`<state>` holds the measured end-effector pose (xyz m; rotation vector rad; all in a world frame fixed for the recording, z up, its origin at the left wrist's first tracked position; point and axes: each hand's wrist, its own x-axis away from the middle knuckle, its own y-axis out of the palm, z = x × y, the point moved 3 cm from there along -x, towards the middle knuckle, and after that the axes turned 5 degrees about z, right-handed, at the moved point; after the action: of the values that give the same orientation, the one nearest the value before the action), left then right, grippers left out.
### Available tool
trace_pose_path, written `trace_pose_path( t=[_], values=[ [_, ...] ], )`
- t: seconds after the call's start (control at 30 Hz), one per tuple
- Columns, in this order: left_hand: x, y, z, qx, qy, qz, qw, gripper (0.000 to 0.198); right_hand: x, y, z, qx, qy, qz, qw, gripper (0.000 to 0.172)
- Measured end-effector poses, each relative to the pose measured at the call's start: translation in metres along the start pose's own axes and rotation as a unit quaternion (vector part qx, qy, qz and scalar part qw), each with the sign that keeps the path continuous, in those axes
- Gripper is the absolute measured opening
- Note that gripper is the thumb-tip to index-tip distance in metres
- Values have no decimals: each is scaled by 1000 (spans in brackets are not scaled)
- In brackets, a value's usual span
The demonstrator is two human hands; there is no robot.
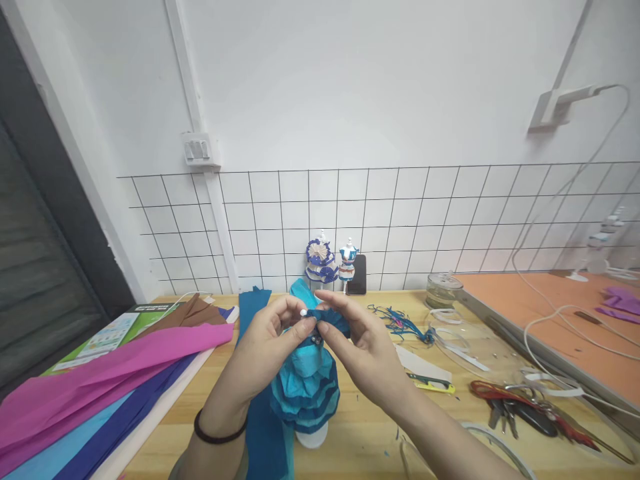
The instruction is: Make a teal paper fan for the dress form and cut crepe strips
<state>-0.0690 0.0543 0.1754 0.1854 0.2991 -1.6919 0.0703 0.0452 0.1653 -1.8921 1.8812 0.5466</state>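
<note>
In the middle of the head view stands a small doll form in a ruffled turquoise and teal crepe paper dress [306,387] on a white round base [313,437]. My left hand [270,340] is closed at its top, thumb and fingers pinching a dark teal crepe paper piece [336,321]. A white knob [303,313] shows beside these fingertips. From the other side my right hand [363,343] pinches the same piece, its thumb close to my left thumb. Small shiny beads [316,340] lie just below the thumbs. Fingers partly hide the upper part of the form.
Teal crepe paper strips [265,433] lie beneath the form, with stacked coloured sheets [115,360] left. Two small dressed forms [320,260] and a phone [357,275] are at the wall. Paper shreds [405,325], a yellow-green cutter [433,385] and keys [510,410] lie right.
</note>
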Motion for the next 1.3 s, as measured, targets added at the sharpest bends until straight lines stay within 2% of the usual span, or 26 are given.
trace_pose_path(
  t=[0.17, 0.33, 0.43, 0.6, 0.87, 1.1, 1.3],
  values=[
    [0, 1, 0, 2, 4, -1, 1000, 16, 0, -1, 1, -7, 12, 11, 1000, 30],
    [-1, -2, -2, -4, 7, 5, 1000, 15, -1, -5, 6, -53, 54, 38, 996, 30],
    [-1, -3, -2, -12, 9, -2, 1000, 20, 2, -9, 10, -70, 65, 32, 995, 31],
    [1, 0, 1, -27, 39, -46, 998, 20, 9, -14, 22, -52, 59, -6, 997, 38],
    [1, 2, 0, -45, 23, -50, 997, 17, 6, -16, 30, -114, 73, -8, 991, 35],
    [-1, 0, -3, -37, 36, -56, 997, 17, 12, -10, 35, -123, 94, -41, 987, 15],
    [-1, 0, -3, -37, 29, -62, 997, 19, 15, -14, 35, -107, 111, -32, 988, 27]
  ],
)
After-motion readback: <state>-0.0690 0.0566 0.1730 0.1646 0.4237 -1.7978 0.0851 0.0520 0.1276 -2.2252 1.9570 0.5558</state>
